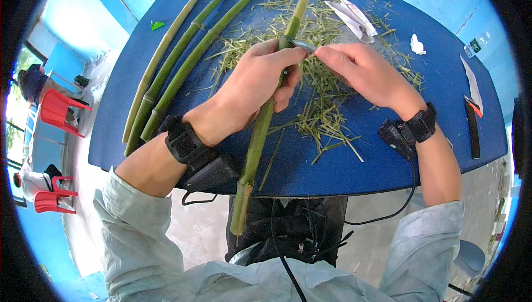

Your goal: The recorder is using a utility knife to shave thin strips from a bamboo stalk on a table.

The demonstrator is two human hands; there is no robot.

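The likeliest trouble, to judge by the setup, was a slip: the thin grey metal blade (302, 45) lay across the long green bamboo pole (259, 136) close beside the left thumb, and a skid over a hard patch could have carried its edge into that hand. The pole's lower end hung past the near edge of the dark-blue table (443, 130), over the person's black-clad lap (288, 221), so a slack hold might have let it roll or swing

The left hand (257, 75) was closed around the pole, thumb laid over the top, fingers curled beneath, its forearm slanting in from the lower left. The right hand (368, 72), fingers bent and thumb reaching leftward, gripped the blade's other end; whether a handle sat inside that fist could not be told. The pole sloped from the top middle down between both forearms, above loose yellow-green shavings (324, 116)
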